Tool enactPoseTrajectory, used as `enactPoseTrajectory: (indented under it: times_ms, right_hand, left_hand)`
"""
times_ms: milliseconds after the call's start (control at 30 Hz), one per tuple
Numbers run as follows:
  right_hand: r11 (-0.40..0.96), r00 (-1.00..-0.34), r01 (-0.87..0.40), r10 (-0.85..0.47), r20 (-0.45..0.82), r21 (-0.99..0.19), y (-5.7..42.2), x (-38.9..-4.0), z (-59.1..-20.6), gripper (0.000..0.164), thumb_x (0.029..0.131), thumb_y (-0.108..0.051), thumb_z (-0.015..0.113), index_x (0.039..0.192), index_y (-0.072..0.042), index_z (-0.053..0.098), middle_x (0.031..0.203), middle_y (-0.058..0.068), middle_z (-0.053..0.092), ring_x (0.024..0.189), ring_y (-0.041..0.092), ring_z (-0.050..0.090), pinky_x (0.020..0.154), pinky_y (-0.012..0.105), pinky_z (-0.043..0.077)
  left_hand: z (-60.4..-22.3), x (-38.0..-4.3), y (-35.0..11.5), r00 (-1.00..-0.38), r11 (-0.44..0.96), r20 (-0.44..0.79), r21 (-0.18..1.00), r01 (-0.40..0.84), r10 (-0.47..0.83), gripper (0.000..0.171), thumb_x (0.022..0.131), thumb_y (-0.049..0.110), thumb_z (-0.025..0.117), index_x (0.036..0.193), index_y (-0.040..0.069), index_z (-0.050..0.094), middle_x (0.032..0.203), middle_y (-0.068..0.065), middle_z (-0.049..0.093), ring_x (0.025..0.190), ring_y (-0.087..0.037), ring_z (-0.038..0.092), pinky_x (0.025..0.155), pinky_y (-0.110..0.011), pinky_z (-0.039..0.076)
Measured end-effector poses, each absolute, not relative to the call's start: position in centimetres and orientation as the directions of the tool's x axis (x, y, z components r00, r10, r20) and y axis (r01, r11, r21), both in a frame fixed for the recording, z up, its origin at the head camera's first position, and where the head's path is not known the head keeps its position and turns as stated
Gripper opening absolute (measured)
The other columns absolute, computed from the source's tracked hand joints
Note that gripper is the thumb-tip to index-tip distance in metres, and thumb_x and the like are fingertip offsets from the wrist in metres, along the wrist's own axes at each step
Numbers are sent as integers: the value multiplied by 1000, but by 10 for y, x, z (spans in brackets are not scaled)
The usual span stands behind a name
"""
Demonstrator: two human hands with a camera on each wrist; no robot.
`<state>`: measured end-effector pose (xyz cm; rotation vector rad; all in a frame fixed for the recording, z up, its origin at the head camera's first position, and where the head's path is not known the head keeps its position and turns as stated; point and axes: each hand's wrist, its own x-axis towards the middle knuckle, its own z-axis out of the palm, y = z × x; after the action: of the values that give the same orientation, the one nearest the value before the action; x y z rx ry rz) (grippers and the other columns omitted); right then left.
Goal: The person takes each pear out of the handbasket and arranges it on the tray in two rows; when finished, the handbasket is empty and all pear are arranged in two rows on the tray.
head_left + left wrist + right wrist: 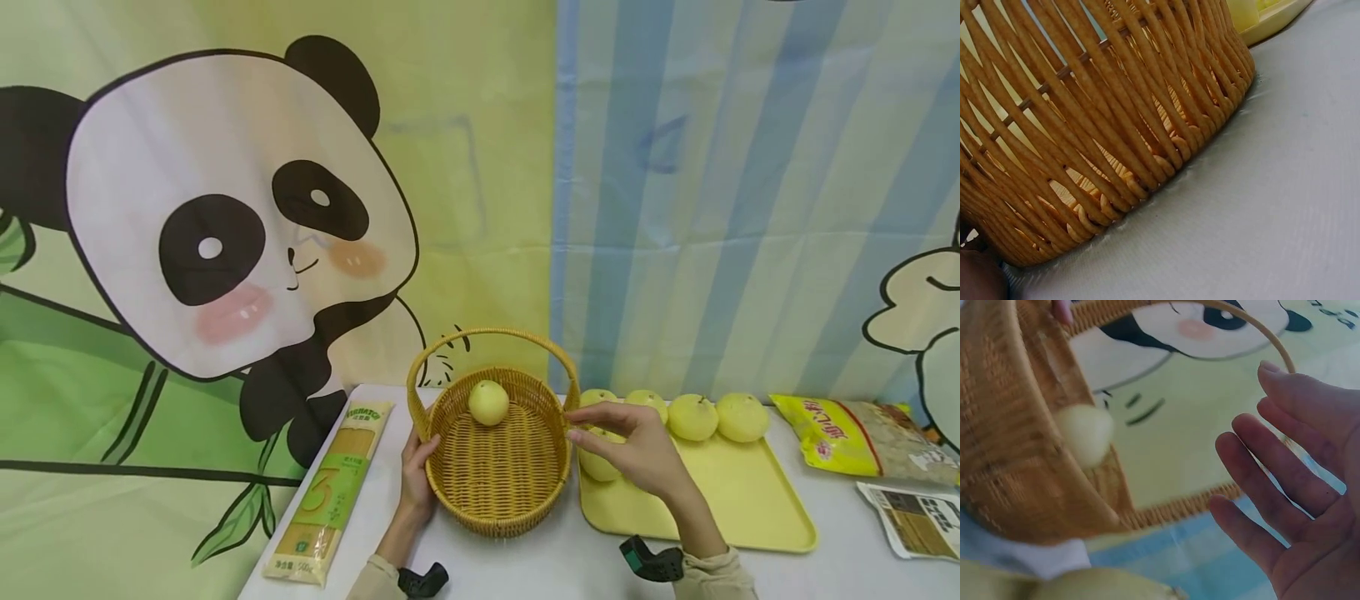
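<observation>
A round wicker basket (498, 523) with an upright hoop handle stands on the table, also filling much of the left wrist view. One pale yellow pear (488, 402) lies inside, toward the back. With the thumb over the left rim, my left hand (417, 477) holds the basket from outside. My right hand (641, 442) is at the basket's right side, near the foot of the handle. In the right wrist view its fingers (1260, 481) are spread and slightly bent, holding nothing. Several more pears (693, 417) sit on a yellow tray (738, 496) right of the basket, some partly hidden behind this hand.
To the left lies a long pack of noodles (326, 492). A yellow-and-clear food bag (862, 437) and a smaller white-and-brown packet (915, 518) lie at the far right. A panda-printed curtain (480, 192) hangs right behind the white table (517, 575).
</observation>
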<state>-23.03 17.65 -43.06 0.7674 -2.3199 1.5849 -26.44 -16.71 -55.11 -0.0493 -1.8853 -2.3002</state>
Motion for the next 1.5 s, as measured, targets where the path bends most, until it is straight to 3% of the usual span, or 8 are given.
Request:
enactPoseTrajectory:
  times_ms: [100, 200, 333, 567, 900, 1200, 1367, 1500]
  right_hand:
    - [247, -834, -521, -352, 425, -817, 156, -231, -436, 22, 96, -17, 79, 117, -22, 81, 115, 3, 80, 109, 18, 76, 99, 37, 60]
    - [202, -832, -489, -400, 384, -848, 138, -233, -439, 26, 96, -20, 79, 122, -20, 79, 121, 2, 78, 114, 25, 75, 100, 40, 59]
    - [201, -847, -426, -431, 311, -882, 117, -239, -436, 45, 96, -27, 80, 139, -19, 69, 140, 5, 70, 128, 34, 68, 107, 46, 55]
    - [406, -891, -376, -404, 205, -833, 81, -264, -428, 80, 93, -41, 82, 159, -15, 47, 159, 12, 53, 140, 40, 57, 112, 60, 48]
    - [440, -940, -248, -326, 103, -863, 53, -303, -437, 81, 94, -33, 81, 160, -5, 44, 161, 21, 48, 147, 46, 48, 116, 62, 43]
    - [503, -957, -208, -282, 68, -839, 41, -320, -449, 81, 88, -33, 87, 157, -9, 50, 160, 19, 51, 144, 43, 51, 114, 60, 45]
    - [498, -960, -181, -277, 42, -848, 39, -328, -456, 79, 87, -29, 88, 154, -7, 53, 152, 20, 57, 125, 39, 64, 97, 51, 56]
    - [490, -963, -173, -268, 42, -854, 38, -332, -464, 78, 86, -26, 90, 152, -5, 54, 143, 19, 63, 114, 34, 67, 90, 47, 58]
  left_hand:
    - [-551, -264, -167, -985, -189, 135, 970, 153, -103, 59, 104, 21, 45, 163, 18, 40, 165, -11, 44, 149, -28, 45, 112, -21, 41]
    - [-553, -264, -167, -985, -191, 138, 969, 155, -100, 60, 104, 21, 46, 163, 18, 40, 166, -11, 44, 150, -29, 44, 112, -20, 40]
    - [-554, -264, -168, -985, -182, 146, 970, 161, -97, 59, 104, 21, 45, 163, 19, 41, 164, -12, 45, 149, -29, 45, 112, -19, 40]
    - [-553, -264, -168, -984, -189, 143, 969, 161, -106, 58, 103, 20, 45, 161, 19, 43, 161, -11, 48, 145, -27, 48, 112, -20, 40]
    - [-552, -265, -167, -984, -174, 142, 972, 160, -109, 59, 103, 21, 46, 161, 19, 43, 163, -9, 47, 148, -29, 45, 114, -22, 39]
    - [-549, -264, -165, -984, -187, 139, 970, 157, -108, 59, 102, 20, 46, 162, 19, 43, 163, -10, 46, 149, -31, 44, 113, -21, 40]
    - [-548, -263, -166, -984, -186, 137, 970, 156, -111, 61, 102, 20, 46, 162, 19, 42, 165, -10, 45, 151, -31, 42, 112, -18, 39]
    - [-548, -263, -166, -983, -178, 137, 971, 157, -119, 61, 102, 21, 47, 162, 19, 42, 165, -10, 45, 151, -30, 43, 113, -18, 38]
